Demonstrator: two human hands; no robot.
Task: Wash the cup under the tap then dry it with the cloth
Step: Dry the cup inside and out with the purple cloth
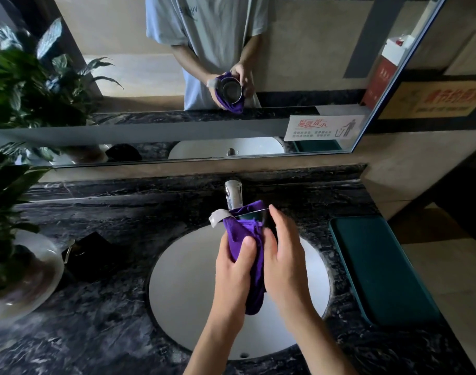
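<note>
Steel cup [254, 213] is tilted, mouth away, wrapped w/ purple cloth [245, 239], held above white sink [182, 280], just in front of chrome tap [233, 194].

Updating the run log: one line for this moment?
stage: drying | left hand: purple cloth | right hand: metal cup | tap: off

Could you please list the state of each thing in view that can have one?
cup: held over the sink, wrapped in the cloth, its mouth facing the mirror.
purple cloth: bunched around the cup, one end hanging down.
tap: no water seen running.
sink: no standing water visible.
left hand: closed on the cloth.
right hand: fingers against the cup's side.
</note>
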